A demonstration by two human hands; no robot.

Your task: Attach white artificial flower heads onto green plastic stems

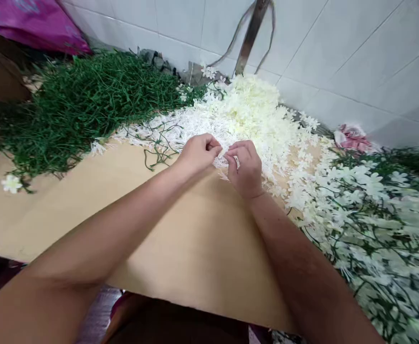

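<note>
My left hand [198,153] and my right hand [244,167] meet over the far edge of a tan cardboard sheet [180,239]. Both are closed in a pinch on a small white artificial flower piece [224,153] held between their fingertips. Right behind the hands lies a big heap of loose white and cream flower heads [245,114]. A few green stems [157,148] lie among the white petals just left of my left hand.
A large pile of green plastic stems [73,105] fills the back left. Assembled white flowers on green stems [381,215] are heaped at the right. White tiled wall behind, a purple bag [33,24] top left, a pink scrap [352,138] at right.
</note>
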